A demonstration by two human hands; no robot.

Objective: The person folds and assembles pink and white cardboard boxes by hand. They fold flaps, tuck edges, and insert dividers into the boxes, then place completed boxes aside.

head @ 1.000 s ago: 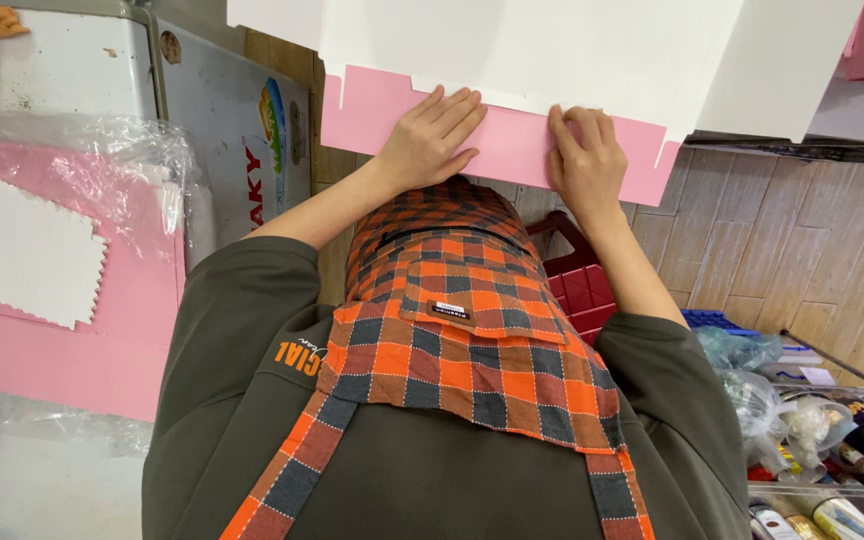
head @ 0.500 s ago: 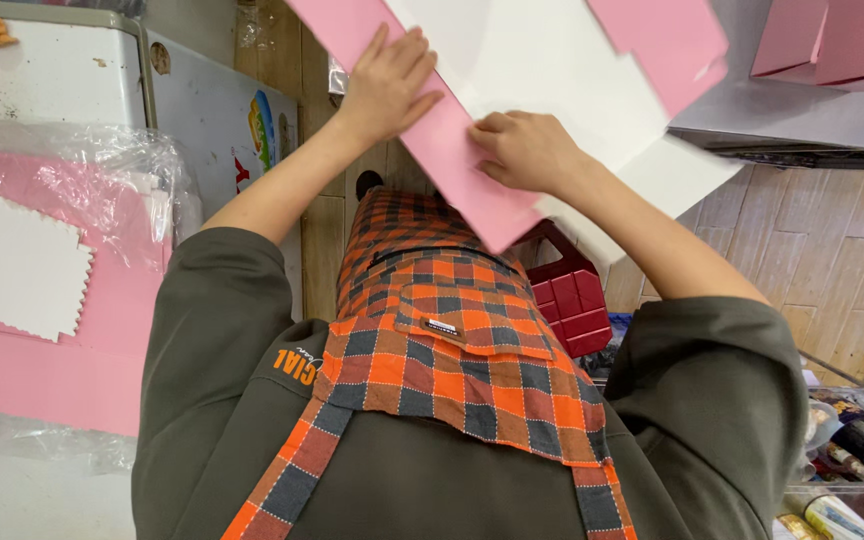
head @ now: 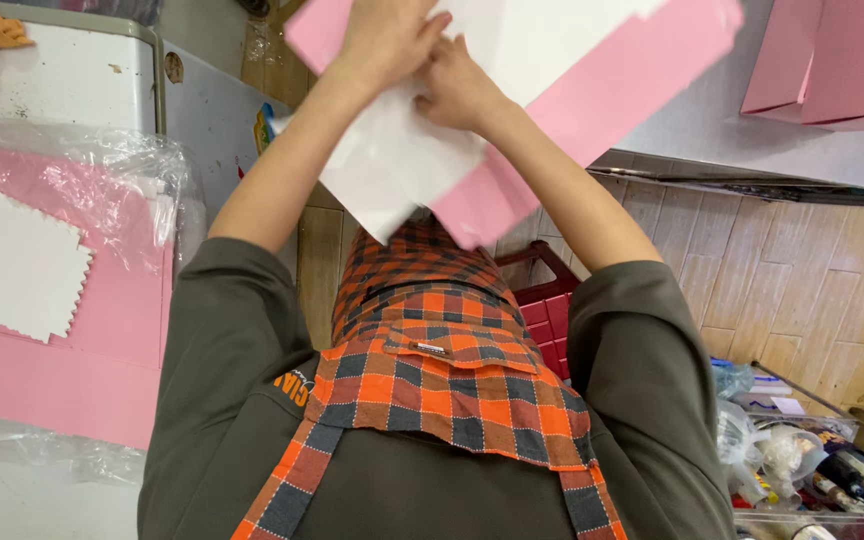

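Both the left hand (head: 387, 40) and the right hand (head: 452, 85) are closed on the flat pink-and-white cardboard box blank (head: 552, 90), held up above the orange checked apron (head: 432, 380); I think pressing evenly along the fold line keeps the crease straight.

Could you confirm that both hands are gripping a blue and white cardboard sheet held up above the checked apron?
Not quite: the cardboard sheet is pink and white, not blue. The head view shows the left hand and right hand both on it, raised above the orange checked apron.
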